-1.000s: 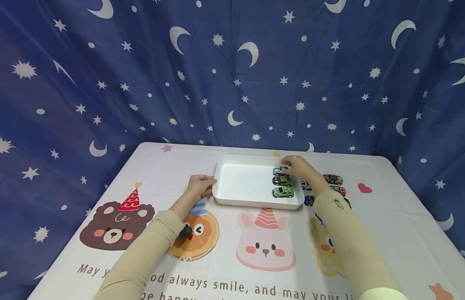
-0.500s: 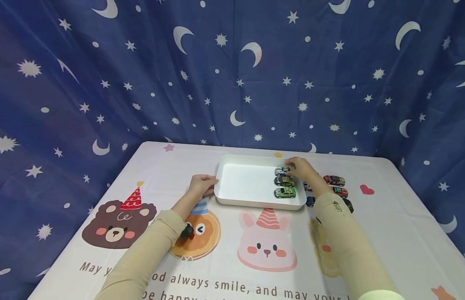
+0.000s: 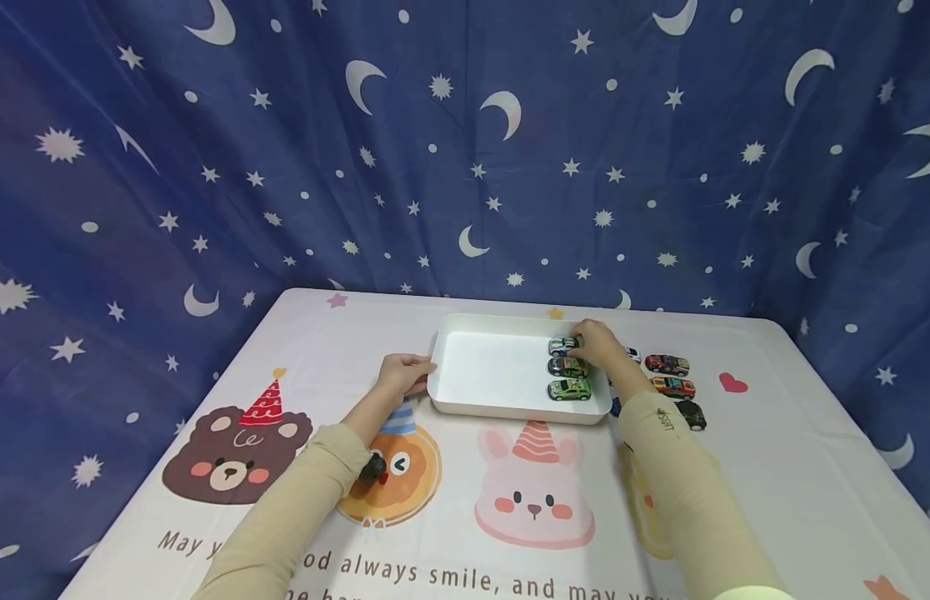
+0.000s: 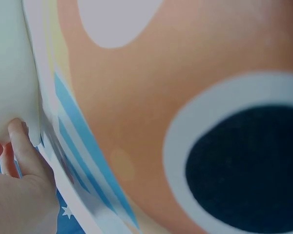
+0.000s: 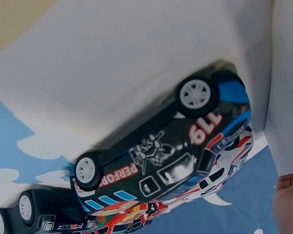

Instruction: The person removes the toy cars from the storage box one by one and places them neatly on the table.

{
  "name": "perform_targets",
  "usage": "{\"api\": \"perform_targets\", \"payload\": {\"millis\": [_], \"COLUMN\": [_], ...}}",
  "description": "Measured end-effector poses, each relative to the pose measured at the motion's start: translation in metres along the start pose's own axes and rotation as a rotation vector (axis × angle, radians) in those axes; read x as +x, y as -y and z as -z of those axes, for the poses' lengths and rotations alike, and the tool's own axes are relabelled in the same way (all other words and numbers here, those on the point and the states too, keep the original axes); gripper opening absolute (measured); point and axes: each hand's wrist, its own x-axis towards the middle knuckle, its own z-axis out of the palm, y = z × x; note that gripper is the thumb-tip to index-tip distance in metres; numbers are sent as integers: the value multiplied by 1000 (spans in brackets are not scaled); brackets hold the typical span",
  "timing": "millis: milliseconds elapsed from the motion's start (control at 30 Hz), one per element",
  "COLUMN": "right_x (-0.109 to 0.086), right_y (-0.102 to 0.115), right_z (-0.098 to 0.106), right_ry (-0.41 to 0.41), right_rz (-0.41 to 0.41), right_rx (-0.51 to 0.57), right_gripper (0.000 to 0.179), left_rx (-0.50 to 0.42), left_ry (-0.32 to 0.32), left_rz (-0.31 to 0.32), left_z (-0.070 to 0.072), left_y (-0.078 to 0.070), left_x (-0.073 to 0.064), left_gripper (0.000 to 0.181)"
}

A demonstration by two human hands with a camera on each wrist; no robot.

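Observation:
A shallow white tray (image 3: 489, 367) lies on the table, its left wall pinched by my left hand (image 3: 402, 375). In the left wrist view, the left hand's (image 4: 20, 170) fingertips press against the tray's pale wall (image 4: 12, 63). Inside the tray's right end, my right hand (image 3: 602, 345) reaches over the wall and pinches the right end of a white toy car (image 3: 561, 347). Below that car in a column sit a dark green toy car (image 3: 567, 367) and a bright green one (image 3: 569, 390). The right wrist view hides the pinched car behind the tray wall (image 5: 289, 83).
Right of the tray several more toy cars stand on the table, including a red-orange one (image 3: 672, 387), a dark red one (image 3: 667, 364) and a black one (image 3: 690, 414). A dark car marked 119 (image 5: 161, 156) is close beside the tray. A blue curtain (image 3: 465, 167) hangs behind.
The right hand's fingers have drawn back slightly toward the white car's right end, and its forearm has shifted left, uncovering more cars. The left hand keeps its hold on the tray.

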Motion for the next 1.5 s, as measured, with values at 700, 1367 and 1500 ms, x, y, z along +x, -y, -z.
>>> {"api": "perform_targets", "payload": {"millis": [700,1367,1500], "right_x": [2,-10,-11], "right_y": [-3,1,-1], "right_z": [-2,13,14], "right_ry": [46,34,16], "right_rz": [28,74,93], "right_rx": [-71,16,24], "right_gripper": [31,39,42], "left_rx": [-39,-59,-63], "left_ry": [14,14,11], "left_rz": [2,17,9], "left_z": [-3,-1,-1], "left_y": [2,5,3], "left_x": [3,4,3], "left_gripper": [29,29,29]}}
